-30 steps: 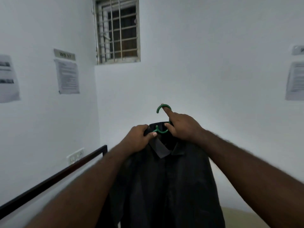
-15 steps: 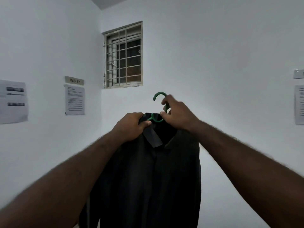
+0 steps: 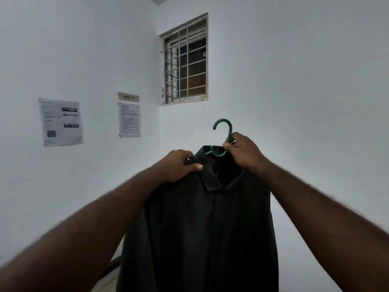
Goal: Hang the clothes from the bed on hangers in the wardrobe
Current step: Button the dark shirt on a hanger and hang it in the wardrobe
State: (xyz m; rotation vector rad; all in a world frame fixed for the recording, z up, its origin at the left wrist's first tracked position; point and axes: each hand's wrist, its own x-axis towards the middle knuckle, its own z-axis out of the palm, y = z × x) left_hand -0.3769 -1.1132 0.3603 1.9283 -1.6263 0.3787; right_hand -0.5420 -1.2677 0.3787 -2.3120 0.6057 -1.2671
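Wall sign (image 3: pixel 128 97) reads "WS 17"; print on paper notices (image 3: pixel 60 122) too small to read. Left hand (image 3: pixel 176 168) pinches collar of dark shirt (image 3: pixel 202 228). Shirt held higher than half a second ago, hanging straight. Green hanger (image 3: pixel 224 131): hook now clear of fingers, right hand (image 3: pixel 245 153) gripping its neck. Shirt looks seated on hanger, ready to carry; wardrobe not in view.
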